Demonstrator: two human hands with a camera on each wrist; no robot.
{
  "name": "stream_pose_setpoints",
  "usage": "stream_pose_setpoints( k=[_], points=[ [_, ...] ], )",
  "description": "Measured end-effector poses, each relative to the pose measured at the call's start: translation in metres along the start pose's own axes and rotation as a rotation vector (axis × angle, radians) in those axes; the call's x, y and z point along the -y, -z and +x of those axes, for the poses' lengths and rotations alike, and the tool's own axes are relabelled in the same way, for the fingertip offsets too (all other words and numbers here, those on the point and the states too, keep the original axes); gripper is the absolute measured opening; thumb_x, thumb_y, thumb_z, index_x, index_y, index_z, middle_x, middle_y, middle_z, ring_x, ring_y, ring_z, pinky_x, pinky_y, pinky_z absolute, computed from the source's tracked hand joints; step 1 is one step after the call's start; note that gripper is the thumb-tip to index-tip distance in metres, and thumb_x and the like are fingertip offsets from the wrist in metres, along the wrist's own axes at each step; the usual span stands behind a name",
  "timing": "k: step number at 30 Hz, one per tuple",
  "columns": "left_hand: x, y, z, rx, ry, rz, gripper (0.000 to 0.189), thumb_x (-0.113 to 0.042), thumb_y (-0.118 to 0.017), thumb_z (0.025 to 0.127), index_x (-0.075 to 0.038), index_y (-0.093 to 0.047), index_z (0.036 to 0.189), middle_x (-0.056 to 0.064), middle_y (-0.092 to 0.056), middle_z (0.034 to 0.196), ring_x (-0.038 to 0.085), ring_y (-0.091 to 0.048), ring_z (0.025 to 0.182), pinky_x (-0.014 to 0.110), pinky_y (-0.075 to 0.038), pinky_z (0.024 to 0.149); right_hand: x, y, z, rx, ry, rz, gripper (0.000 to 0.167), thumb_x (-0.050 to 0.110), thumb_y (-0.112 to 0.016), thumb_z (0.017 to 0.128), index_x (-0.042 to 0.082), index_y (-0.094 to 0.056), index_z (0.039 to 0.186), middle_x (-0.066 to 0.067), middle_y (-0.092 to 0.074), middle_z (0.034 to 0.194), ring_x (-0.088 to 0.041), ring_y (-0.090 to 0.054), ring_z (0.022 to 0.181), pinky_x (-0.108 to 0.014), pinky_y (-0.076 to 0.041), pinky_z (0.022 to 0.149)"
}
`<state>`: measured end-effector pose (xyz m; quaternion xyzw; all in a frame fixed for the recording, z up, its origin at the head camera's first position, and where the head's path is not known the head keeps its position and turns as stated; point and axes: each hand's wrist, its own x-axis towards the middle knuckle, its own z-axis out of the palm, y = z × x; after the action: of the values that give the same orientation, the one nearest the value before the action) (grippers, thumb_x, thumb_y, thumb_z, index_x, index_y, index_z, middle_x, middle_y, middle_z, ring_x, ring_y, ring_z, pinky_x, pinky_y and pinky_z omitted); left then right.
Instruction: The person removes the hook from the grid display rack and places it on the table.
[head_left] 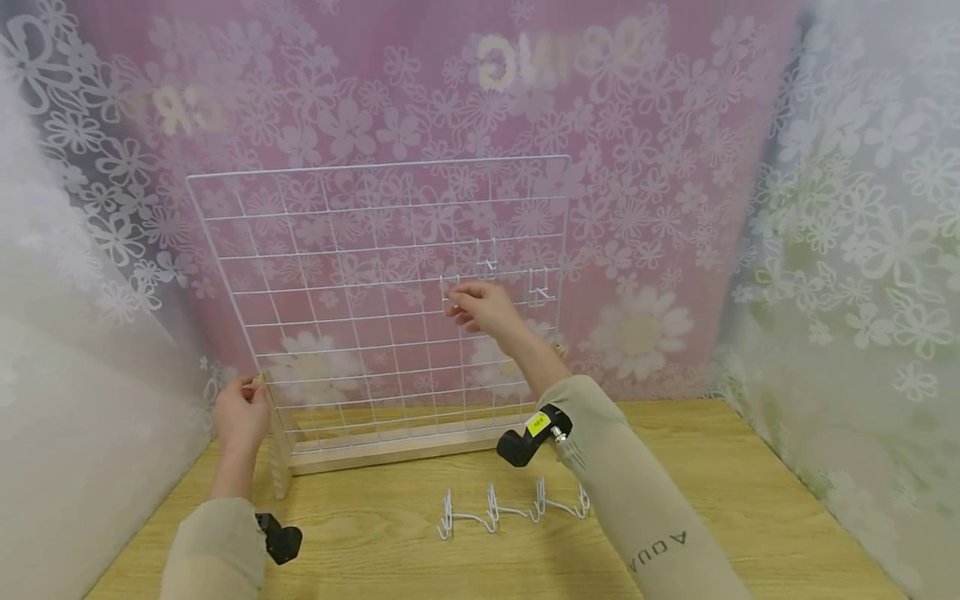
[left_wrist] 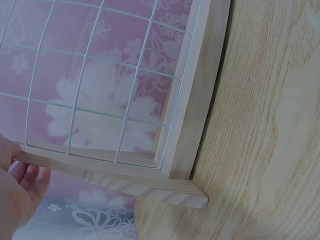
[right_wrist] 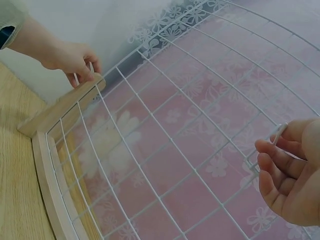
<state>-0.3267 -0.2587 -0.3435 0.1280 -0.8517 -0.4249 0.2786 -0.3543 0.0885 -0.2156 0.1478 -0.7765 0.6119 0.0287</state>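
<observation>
A white wire grid panel (head_left: 345, 283) stands upright in a light wooden base (head_left: 397, 451). My right hand (head_left: 483, 310) is at the grid, right of its middle. In the right wrist view its curled fingers (right_wrist: 272, 185) and thumb pinch a white wire hook (right_wrist: 280, 133) against the grid wires; part of the hook is hidden by the hand. Two similar hooks hang nearby on the grid, an upper hook (head_left: 487, 264) and a right hook (head_left: 539, 292). My left hand (head_left: 242, 414) grips the top of the left wooden upright (left_wrist: 100, 177), its fingers wrapping behind it.
Several white wire hooks (head_left: 491, 510) lie in a row on the wood-grain table (head_left: 360, 533) before the base, partly behind the right sleeve (head_left: 637, 467). A pink flowered curtain (head_left: 645, 167) hangs behind the grid, with pale curtains (head_left: 862, 292) at the sides.
</observation>
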Motion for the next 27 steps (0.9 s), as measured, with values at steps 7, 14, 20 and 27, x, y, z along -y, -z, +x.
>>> stream_pose_setpoints(
  k=[7,14,20,27],
  points=[
    [0.000,0.001,-0.002,0.014,0.006,-0.004,0.036,-0.009,-0.041,0.096,0.011,-0.044,0.125,0.030,-0.051,0.106,0.043,-0.049,0.095,0.051,-0.042,0.078,0.006,-0.001,0.000,-0.021,-0.094,0.094,0.026,0.012,-0.055,0.093,0.000,-0.062,0.115,-0.006,-0.066,0.088,-0.023,-0.059,0.086,-0.037,-0.048,0.082],
    [0.000,0.000,-0.001,0.006,-0.005,-0.007,0.036,-0.009,-0.042,0.096,0.012,-0.044,0.125,0.031,-0.051,0.106,0.044,-0.049,0.096,0.052,-0.041,0.080,0.010,-0.002,-0.003,-0.043,-0.093,0.133,0.024,0.010,-0.057,0.092,0.002,-0.063,0.113,-0.004,-0.066,0.087,-0.023,-0.059,0.085,-0.038,-0.047,0.083],
    [0.001,-0.002,-0.001,-0.016,-0.030,0.002,0.035,-0.009,-0.043,0.095,0.013,-0.045,0.122,0.032,-0.052,0.104,0.045,-0.050,0.093,0.053,-0.040,0.079,0.011,0.000,-0.006,-0.022,-0.051,0.137,0.025,0.008,-0.058,0.091,0.002,-0.062,0.114,-0.008,-0.067,0.094,-0.017,-0.059,0.079,-0.039,-0.047,0.084],
    [0.003,-0.001,0.001,-0.027,-0.035,0.002,0.034,-0.007,-0.043,0.094,0.012,-0.047,0.122,0.032,-0.052,0.103,0.045,-0.050,0.092,0.053,-0.041,0.078,0.011,0.002,-0.009,0.017,-0.013,0.095,0.025,0.007,-0.058,0.091,0.001,-0.061,0.114,-0.010,-0.067,0.096,-0.024,-0.059,0.089,-0.032,-0.049,0.076]
  ],
)
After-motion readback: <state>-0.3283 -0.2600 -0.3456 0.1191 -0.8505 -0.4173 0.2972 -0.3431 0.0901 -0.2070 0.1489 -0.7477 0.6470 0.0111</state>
